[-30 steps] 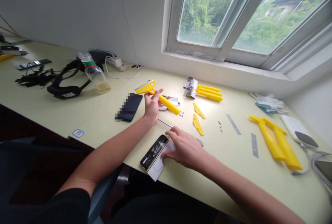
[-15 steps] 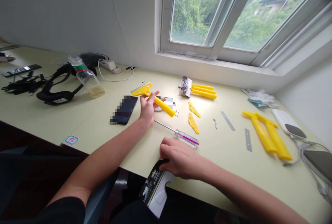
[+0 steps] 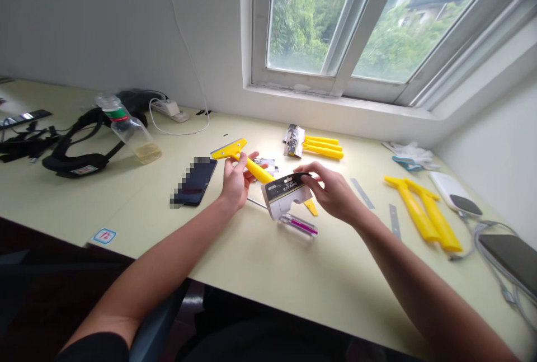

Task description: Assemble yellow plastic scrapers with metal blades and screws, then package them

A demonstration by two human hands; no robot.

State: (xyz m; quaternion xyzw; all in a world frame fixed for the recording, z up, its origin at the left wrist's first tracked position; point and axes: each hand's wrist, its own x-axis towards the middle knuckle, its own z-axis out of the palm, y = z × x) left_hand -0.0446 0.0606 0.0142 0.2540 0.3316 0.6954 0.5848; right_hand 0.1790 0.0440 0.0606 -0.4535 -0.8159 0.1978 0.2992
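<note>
My left hand (image 3: 235, 182) is closed around the handle of a yellow scraper (image 3: 230, 150), whose wide blade end points up and left. Between finger and thumb of my right hand (image 3: 331, 189) is a folded black and white cardboard sleeve (image 3: 280, 201), held by its printed black edge. The sleeve hangs over the table in front of the lower end of the scraper's handle. Below it lies a screwdriver (image 3: 298, 224) with a clear and purple handle, its shaft partly hidden. A small yellow plate (image 3: 311, 207) shows just behind the sleeve.
Packaged yellow scrapers (image 3: 322, 147) lie near the window. Flat metal blades (image 3: 394, 221) and yellow handles (image 3: 415, 211) are at right, with gloves (image 3: 409, 155) and a white device (image 3: 453, 191) behind. A phone (image 3: 195, 182), a tilted bottle (image 3: 132, 132) and a black head strap (image 3: 78, 163) occupy the left.
My right hand has lifted the cardboard sleeve from the table's front edge up and forward, close to the scraper. My left hand still holds the scraper in nearly the same place.
</note>
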